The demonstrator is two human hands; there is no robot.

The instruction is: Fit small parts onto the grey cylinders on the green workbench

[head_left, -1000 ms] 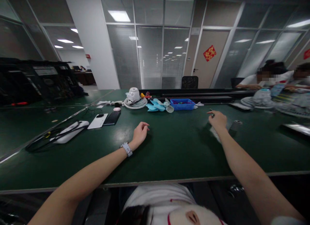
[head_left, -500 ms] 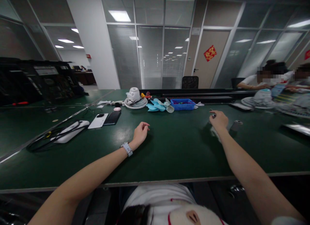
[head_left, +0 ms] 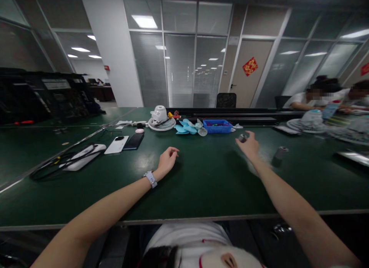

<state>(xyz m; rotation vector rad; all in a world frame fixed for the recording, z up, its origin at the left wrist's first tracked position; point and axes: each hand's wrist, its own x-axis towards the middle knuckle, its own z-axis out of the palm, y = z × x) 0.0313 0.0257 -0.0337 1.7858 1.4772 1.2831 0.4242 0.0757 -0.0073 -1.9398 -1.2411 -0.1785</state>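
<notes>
Right hand (head_left: 250, 145) raised over green table (head_left: 201, 175), fingers pinching small grey cylindrical part (head_left: 242, 137), blue tray (head_left: 217, 126) just beyond, left hand (head_left: 167, 160) loosely curled, empty, resting on tabletop w/ wristwatch (head_left: 150, 178).

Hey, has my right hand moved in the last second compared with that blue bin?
Yes. The right hand has shifted left and away from the grey cylinder, closer to the blue bin, pinching a small object.

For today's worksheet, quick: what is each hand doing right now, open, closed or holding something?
Left hand: loosely curled, resting on the green table, holding nothing.
Right hand: raised, pinching a small grey cylindrical part at its fingertips.
</notes>
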